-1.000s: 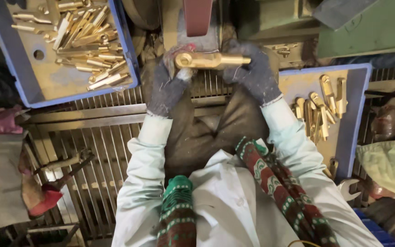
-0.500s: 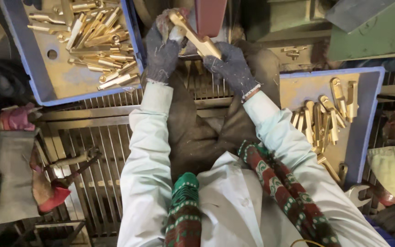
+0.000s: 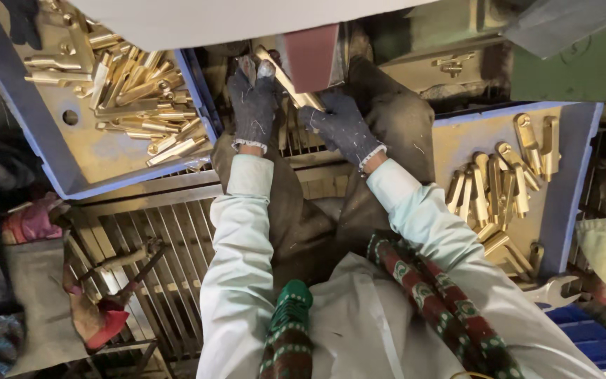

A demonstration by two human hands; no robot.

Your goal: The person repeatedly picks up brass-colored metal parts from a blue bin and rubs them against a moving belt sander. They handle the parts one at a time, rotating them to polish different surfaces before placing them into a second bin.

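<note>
Raised brass part (image 3: 290, 83) onto red belt (image 3: 311, 48) | both hands (image 3: 296, 116) gripping it

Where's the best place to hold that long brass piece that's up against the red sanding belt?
Probably by its two ends, one hand from each side. The brass piece is long and slim, lying slantwise across the red belt, so its middle must stay bare. The left hand has its grip on the upper end, the right hand on the lower end.
</note>
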